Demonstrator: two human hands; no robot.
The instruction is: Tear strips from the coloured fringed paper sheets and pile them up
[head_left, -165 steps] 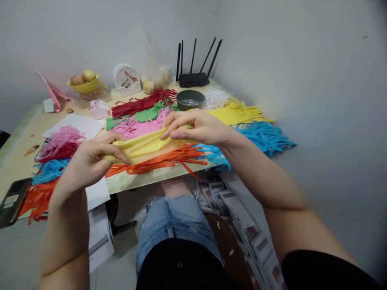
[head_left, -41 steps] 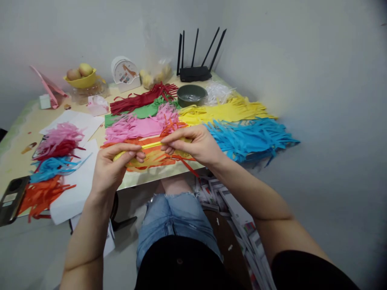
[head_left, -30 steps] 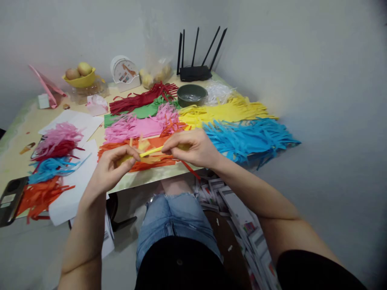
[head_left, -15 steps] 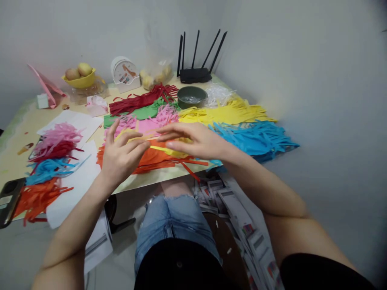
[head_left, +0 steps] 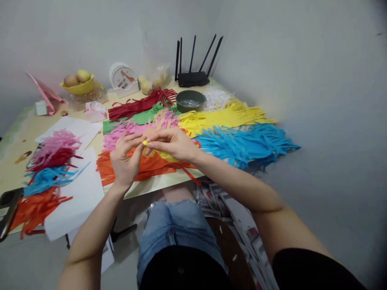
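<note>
A small bit of yellow paper strip point(head_left: 145, 143) shows between my fingertips above the table. My left hand point(head_left: 127, 159) pinches it with thumb and forefinger. From the other side my right hand point(head_left: 175, 145) pinches the same strip, its fingertips almost touching those of the left. Below both hands lies orange fringed paper point(head_left: 151, 169), with yellow paper strips point(head_left: 165, 157) on top. Pink fringed paper point(head_left: 121, 133) spreads just behind the hands. How the strip runs inside my fingers is hidden.
Yellow fringed paper point(head_left: 226, 117) and blue fringed paper point(head_left: 248, 145) lie to the right. Red fringed paper point(head_left: 142, 104), a dark green bowl point(head_left: 190, 102) and a router point(head_left: 193, 79) are farther back. At the left edge sits a phone point(head_left: 10, 209) beside small coloured tassels point(head_left: 48, 173).
Both hands have come closer together, and their outstretched fingers have closed into pinches on the yellow strip. The view has shifted slightly.
</note>
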